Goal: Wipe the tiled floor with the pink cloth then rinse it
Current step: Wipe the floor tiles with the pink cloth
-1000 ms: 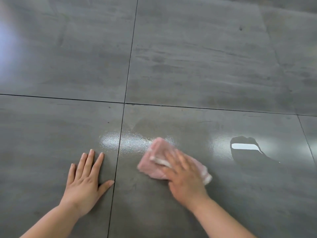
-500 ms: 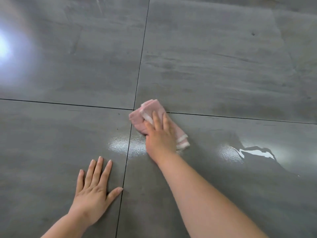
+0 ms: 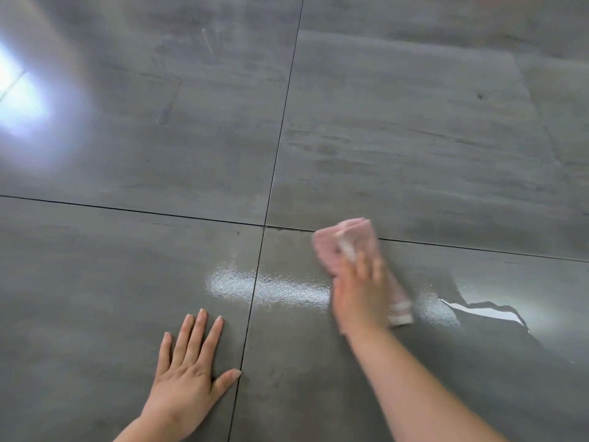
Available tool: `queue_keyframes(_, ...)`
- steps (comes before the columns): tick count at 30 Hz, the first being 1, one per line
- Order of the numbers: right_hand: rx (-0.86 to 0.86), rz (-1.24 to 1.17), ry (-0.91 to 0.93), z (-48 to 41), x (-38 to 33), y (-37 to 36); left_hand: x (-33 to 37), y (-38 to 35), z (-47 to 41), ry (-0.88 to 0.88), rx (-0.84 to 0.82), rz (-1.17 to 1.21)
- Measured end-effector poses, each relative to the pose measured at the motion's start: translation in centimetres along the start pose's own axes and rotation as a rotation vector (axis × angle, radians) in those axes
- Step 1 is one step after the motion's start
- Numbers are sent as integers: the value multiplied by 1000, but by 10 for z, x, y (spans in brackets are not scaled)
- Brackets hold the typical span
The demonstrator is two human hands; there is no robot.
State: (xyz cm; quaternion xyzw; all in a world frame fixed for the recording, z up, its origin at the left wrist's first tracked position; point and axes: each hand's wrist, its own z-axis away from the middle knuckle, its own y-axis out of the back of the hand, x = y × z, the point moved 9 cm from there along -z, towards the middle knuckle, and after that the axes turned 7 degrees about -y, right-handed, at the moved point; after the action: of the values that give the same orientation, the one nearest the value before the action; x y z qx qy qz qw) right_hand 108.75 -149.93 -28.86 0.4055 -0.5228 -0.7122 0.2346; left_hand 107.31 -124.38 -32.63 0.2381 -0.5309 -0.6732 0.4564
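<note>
Floor: large grey glossy tiled floor, square tiles divided by thin dark grout lines that cross near frame centre. A bright window glare sits on the far left tile. A streaky wet sheen lies across the vertical grout line on the two near tiles; a second bright reflection patch with a dark jagged outline lies at right.

Right arm: bare forearm enters from the lower right and extends forward and slightly leftward. The right hand is palm down, fingers extended flat and pressing on top of the cloth; outline motion-blurred, so finger detail is soft.

Left arm: enters from the bottom edge. The left hand lies flat on the near left tile, palm down, fingers spread and pointing away from the person, thumb tip touching the vertical grout line. It holds nothing.

Cloth: folded pink fabric cloth with a pale edge band, flat on the floor beneath the right hand. Long axis runs from far-left to near-right; the far end crosses the horizontal grout line, the near banded end shows beside the wrist.
</note>
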Motion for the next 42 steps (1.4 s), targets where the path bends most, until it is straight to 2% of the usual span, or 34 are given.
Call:
queue_keyframes(3, -17, 122, 376, 59, -67, -32, 0, -13, 2, 10, -118, -5)
queue_keyframes(4, -91, 131, 470, 72, -79, -43, 0, -16, 4, 12, -163, -7)
queue_keyframes(6, -198, 199, 479, 70, -74, -42, 0, -7, 5, 59, -190, -2)
queue_keyframes(7, -213, 233, 451, 63, -60, -38, 2, 0, 4, 61, -167, 30)
queue_keyframes(8, -204, 250, 425, 55, -41, -31, 4, 11, 5, 41, -59, 36)
queue_keyframes(11, -87, 240, 196, 31, 36, -1, 7, 16, 6, 119, -141, 193)
queue_keyframes(12, -46, 241, 107, 33, 59, 7, 10, 19, 5, 125, -111, 206)
queue_keyframes(14, -20, 230, 19, 48, 78, 12, 14, 21, 6, 156, -78, 197)
queue_keyframes(16, -82, 182, 0, 71, 74, 1, 22, 19, 5, 115, -4, 183)
queue_keyframes(18, -96, 9, 41, 94, 59, 0, 49, 12, 1, -32, -42, 140)
queue_keyframes(20, -66, -287, 5, 100, 59, 25, 80, 11, -6, -137, -74, 135)
queue_keyframes(21, -58, -415, -74, 98, 69, 40, 94, 9, -8, -158, -107, 184)
queue_keyframes(23, -260, -722, -311, 96, 106, 50, 116, 12, -15, -173, -60, 271)
queue_keyframes(24, -291, -813, -400, 96, 133, 59, 121, 8, -18, -161, -76, 286)
queue_keyframes(26, -254, -846, -556, 94, 188, 84, 138, 4, -24, -189, -120, 264)
queue_keyframes(28, -78, -620, -689, 98, 248, 104, 151, -1, -28, -208, -156, 228)
queue_keyframes(30, 85, -376, -760, 105, 270, 114, 160, 0, -32, -218, -149, 227)
queue_keyframes(31, 92, -253, -721, 106, 258, 111, 164, 0, -35, -229, -145, 218)
queue_keyframes(34, -60, 76, -496, 101, 211, 70, 171, 5, -42, -257, -131, 182)
queue_keyframes(36, -142, 134, -493, 99, 217, 49, 170, 8, -51, -244, -101, 169)
queue_keyframes(38, -147, 141, -492, 94, 240, 55, 168, 14, -58, -227, -90, 160)
queue_keyframes(40, -48, 127, -521, 93, 271, 73, 166, 9, -64, -220, -101, 139)
queue_keyframes(42, 39, 79, -637, 83, 296, 94, 165, 6, -70, -212, -84, 151)
